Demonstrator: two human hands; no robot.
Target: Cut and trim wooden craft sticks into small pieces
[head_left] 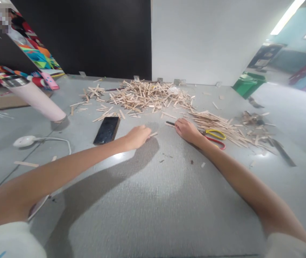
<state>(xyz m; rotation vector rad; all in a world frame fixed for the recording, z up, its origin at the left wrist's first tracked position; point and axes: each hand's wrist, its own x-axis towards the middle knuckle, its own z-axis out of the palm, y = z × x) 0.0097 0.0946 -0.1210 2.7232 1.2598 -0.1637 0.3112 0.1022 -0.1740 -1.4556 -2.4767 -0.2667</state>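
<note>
1. Across the counter, far middle, the stick pile likely leaves near space free.
2. Right of it, a bundle lies roughly aligned, perhaps for easy picking.
3. Left hand: curled closed. Right hand: bent over a dark bar; grip unclear.
4. Scissors lie by the right wrist, probably for reach.
5. Pinched stick: juts right, end free.

Pale flat stick, slanted; slim black tool to its right.

White left sleeve with blue marking; pale right sleeve; both short, forearms bare.
</note>
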